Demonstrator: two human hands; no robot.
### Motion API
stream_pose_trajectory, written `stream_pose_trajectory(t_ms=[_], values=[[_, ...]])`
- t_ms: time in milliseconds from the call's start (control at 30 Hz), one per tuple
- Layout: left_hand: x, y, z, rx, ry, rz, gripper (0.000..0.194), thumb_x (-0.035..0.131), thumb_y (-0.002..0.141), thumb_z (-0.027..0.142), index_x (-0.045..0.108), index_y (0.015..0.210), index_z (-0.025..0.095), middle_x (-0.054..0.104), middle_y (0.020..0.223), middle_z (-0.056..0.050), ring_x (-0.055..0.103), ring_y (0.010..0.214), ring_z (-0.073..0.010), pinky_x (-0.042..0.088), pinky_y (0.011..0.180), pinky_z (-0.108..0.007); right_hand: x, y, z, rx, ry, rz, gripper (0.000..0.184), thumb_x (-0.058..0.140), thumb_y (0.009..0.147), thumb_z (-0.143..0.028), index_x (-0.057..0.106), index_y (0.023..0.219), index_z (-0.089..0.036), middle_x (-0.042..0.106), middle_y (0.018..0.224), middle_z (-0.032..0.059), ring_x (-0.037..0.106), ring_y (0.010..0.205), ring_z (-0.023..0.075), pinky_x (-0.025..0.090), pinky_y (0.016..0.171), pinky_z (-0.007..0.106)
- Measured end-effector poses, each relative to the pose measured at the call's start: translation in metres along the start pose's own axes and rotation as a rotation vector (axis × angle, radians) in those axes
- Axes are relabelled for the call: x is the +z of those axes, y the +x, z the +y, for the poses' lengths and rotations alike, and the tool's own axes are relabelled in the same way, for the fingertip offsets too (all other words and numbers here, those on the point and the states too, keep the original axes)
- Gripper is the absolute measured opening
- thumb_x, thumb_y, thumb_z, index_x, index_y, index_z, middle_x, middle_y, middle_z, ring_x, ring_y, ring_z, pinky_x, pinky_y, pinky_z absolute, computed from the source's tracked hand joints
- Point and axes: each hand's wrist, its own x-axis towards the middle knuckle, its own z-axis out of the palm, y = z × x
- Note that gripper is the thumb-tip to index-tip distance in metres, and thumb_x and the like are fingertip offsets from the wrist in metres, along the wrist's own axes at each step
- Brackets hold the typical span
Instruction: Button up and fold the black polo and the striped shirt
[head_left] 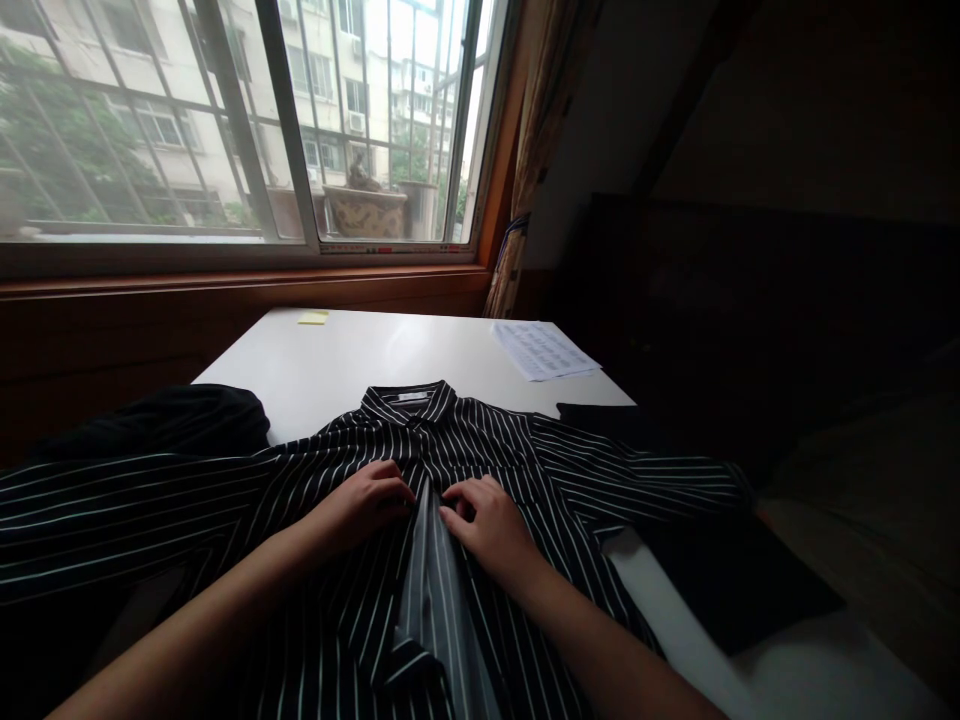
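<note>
One Part Closed, One Part Open

Spread with sleeves out on the smooth white desk point(375, 345) is a black, white-striped cloth shirt point(375, 570). Its front looks closed from the pointed collar point(439, 403) to the chest; below, it is parted, so that part seems left to be joined. One edge appears pinched by the right hand point(491, 520); the left hand point(371, 500) is curled at the other, its grip hidden.

This looks like a room in a home. A tied-back curtain point(531, 180) hangs beside the barred window point(289, 125) (apartment-like buildings point(330, 75) stand outside), and a striped shirt point(487, 435) lies spread on the white surface point(405, 345).
</note>
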Motion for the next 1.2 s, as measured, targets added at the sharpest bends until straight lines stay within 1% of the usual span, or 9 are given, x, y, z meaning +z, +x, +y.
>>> stream_pose_trajectory(t_ms=[200,300,400,500,700,867,1033,1200], values=[[0.000,0.001,0.003,0.044,0.110,-0.027,0.013,0.060,0.095,0.026,0.070,0.101,0.021,0.061,0.096,-0.004,0.058,0.089,-0.0168,0.049,0.079,-0.028,0.000,0.002,0.004,0.017,0.025,0.017,0.008,0.066,0.084,-0.018,0.073,0.084,-0.022,0.067,0.075,0.0004,0.057,0.080,0.0187,0.042,0.081,0.032],[-0.002,0.001,0.007,0.109,0.213,-0.059,0.017,0.053,0.098,0.026,0.068,0.103,0.020,0.060,0.095,-0.005,0.056,0.087,-0.0169,0.049,0.078,-0.028,-0.003,0.002,0.004,0.039,0.054,0.020,0.008,0.066,0.083,-0.018,0.073,0.081,-0.022,0.068,0.075,0.0005,0.057,0.080,0.0189,0.042,0.082,0.033],[-0.004,0.001,0.010,0.187,0.347,-0.111,0.021,0.047,0.101,0.022,0.067,0.107,0.019,0.060,0.093,-0.005,0.055,0.085,-0.0173,0.049,0.075,-0.029,-0.006,0.002,0.003,0.073,0.102,0.022,0.007,0.066,0.083,-0.019,0.072,0.080,-0.022,0.069,0.076,0.0008,0.058,0.081,0.0194,0.043,0.079,0.032],[-0.005,0.001,0.012,0.236,0.429,-0.139,0.022,0.045,0.101,0.018,0.065,0.108,0.018,0.059,0.092,-0.006,0.054,0.083,-0.0174,0.049,0.072,-0.029,-0.008,0.002,0.002,0.105,0.149,0.028,0.008,0.066,0.083,-0.020,0.072,0.079,-0.022,0.069,0.077,0.0009,0.059,0.082,0.0196,0.044,0.077,0.031],[-0.004,0.003,0.016,0.207,0.510,-0.158,0.020,0.044,0.100,0.018,0.064,0.105,0.017,0.058,0.090,-0.005,0.052,0.080,-0.0174,0.049,0.070,-0.030,-0.012,0.002,0.001,0.148,0.205,0.028,0.007,0.066,0.083,-0.021,0.072,0.081,-0.022,0.068,0.079,0.0012,0.060,0.084,0.0196,0.046,0.078,0.031],[-0.002,0.005,0.014,0.191,0.470,-0.091,0.021,0.043,0.100,0.018,0.064,0.103,0.017,0.058,0.092,-0.005,0.053,0.081,-0.0170,0.049,0.070,-0.028,-0.012,0.002,0.000,0.154,0.216,0.024,0.007,0.066,0.083,-0.022,0.073,0.081,-0.021,0.069,0.080,0.0017,0.060,0.084,0.0195,0.046,0.078,0.031],[-0.003,0.005,0.013,0.157,0.472,-0.056,0.021,0.042,0.101,0.020,0.064,0.101,0.018,0.058,0.090,-0.005,0.055,0.081,-0.0163,0.049,0.068,-0.027,-0.012,0.003,0.001,0.154,0.216,0.024,0.007,0.066,0.083,-0.022,0.073,0.082,-0.021,0.069,0.081,0.0022,0.061,0.085,0.0195,0.047,0.079,0.031],[-0.008,0.004,0.019,0.222,0.479,0.038,0.020,0.043,0.102,0.021,0.062,0.106,0.017,0.060,0.091,-0.004,0.055,0.079,-0.0156,0.048,0.069,-0.028,-0.013,0.002,0.002,0.157,0.246,0.005,0.008,0.065,0.084,-0.025,0.072,0.083,-0.021,0.070,0.083,0.0023,0.063,0.086,0.0194,0.048,0.082,0.032]])
